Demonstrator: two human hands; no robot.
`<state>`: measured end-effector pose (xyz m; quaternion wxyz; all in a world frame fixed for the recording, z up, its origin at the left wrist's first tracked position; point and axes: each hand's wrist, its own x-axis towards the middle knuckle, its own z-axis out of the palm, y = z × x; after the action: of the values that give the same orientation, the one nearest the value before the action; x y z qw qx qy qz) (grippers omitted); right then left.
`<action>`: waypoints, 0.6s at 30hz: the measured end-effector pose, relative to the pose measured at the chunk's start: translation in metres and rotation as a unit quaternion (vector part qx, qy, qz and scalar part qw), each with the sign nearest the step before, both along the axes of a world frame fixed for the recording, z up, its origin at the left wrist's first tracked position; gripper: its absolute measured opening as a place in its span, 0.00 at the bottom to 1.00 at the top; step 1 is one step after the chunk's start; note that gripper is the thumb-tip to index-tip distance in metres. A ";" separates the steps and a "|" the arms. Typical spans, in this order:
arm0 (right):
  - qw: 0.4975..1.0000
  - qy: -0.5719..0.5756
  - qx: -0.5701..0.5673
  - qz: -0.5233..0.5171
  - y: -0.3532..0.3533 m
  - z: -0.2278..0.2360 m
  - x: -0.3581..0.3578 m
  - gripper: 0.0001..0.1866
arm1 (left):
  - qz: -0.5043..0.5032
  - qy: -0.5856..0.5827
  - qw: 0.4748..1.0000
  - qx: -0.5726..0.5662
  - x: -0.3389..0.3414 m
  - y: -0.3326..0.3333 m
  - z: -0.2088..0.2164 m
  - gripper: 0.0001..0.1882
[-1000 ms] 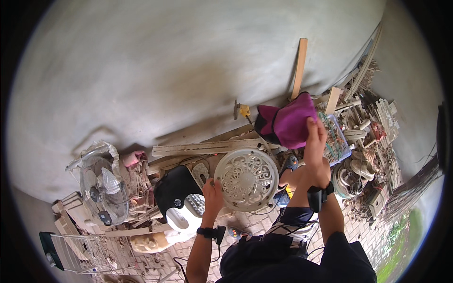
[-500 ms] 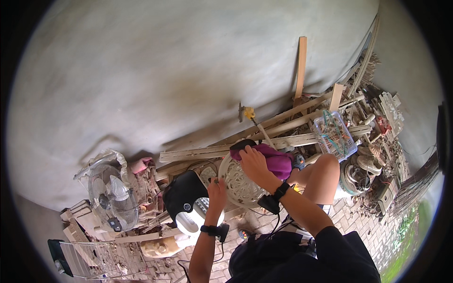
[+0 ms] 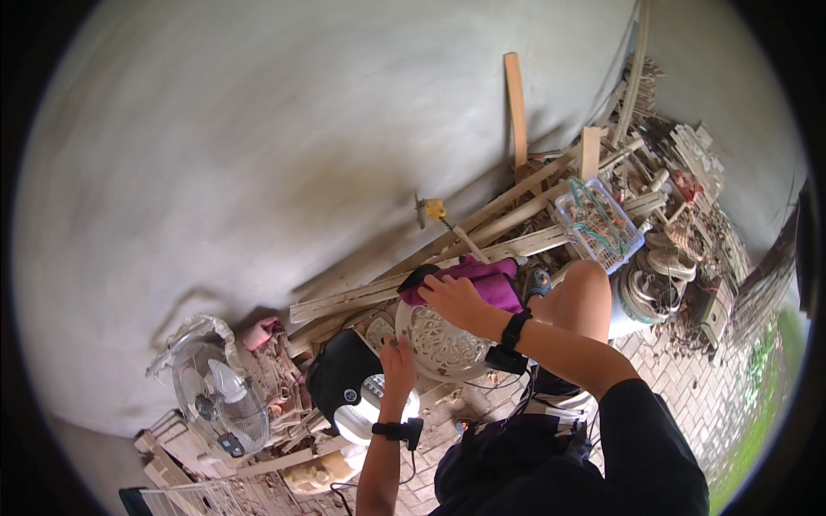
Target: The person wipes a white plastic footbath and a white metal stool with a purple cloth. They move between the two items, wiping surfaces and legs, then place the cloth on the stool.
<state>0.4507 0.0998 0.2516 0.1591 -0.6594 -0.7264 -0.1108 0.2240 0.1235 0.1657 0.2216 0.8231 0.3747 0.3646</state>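
A purple cloth item (image 3: pixel 486 279) with a black end lies bunched on a round white table (image 3: pixel 443 344) with a cut-out lace pattern. My right hand (image 3: pixel 460 305) is over its left end, fingers bent down and closed on the fabric near the black part; the fingertips are partly hidden. To the left, my left hand (image 3: pixel 397 365) is raised beside the table's edge with its fingers curled together. Something small and dark shows at those fingertips, too small to name. Just left of that hand, a black bag-like thing (image 3: pixel 344 374) rests on a white perforated seat (image 3: pixel 370 413).
Long wooden planks (image 3: pixel 379 288) lean along the wall behind the table. A yellow-headed tool (image 3: pixel 436 209) rises there. A basket (image 3: pixel 602 228) with green cord is at right, above a bucket (image 3: pixel 632 314). A standing fan (image 3: pixel 219 396) is at left.
The view has shifted and tilted slightly. My right hand has spread a little over the purple cloth, which lies flatter. The left hand stays curled by the table's edge.
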 end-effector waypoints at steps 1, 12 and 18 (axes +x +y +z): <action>0.999 -0.013 -0.010 -0.028 -0.001 0.001 0.009 0.09 | 0.001 -0.014 0.999 -0.039 0.001 -0.003 -0.001 0.15; 0.995 0.072 -0.023 0.070 -0.002 -0.010 -0.060 0.08 | 0.033 -0.003 0.985 -0.169 -0.002 0.001 -0.004 0.15; 0.974 0.130 -0.103 0.153 -0.046 -0.001 -0.047 0.08 | -0.054 0.011 0.991 -0.121 -0.007 -0.012 -0.002 0.18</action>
<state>0.4034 0.0535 0.2508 0.1988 -0.5623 -0.7990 0.0768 0.2168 0.1115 0.1640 0.3347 0.8132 0.3740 0.2946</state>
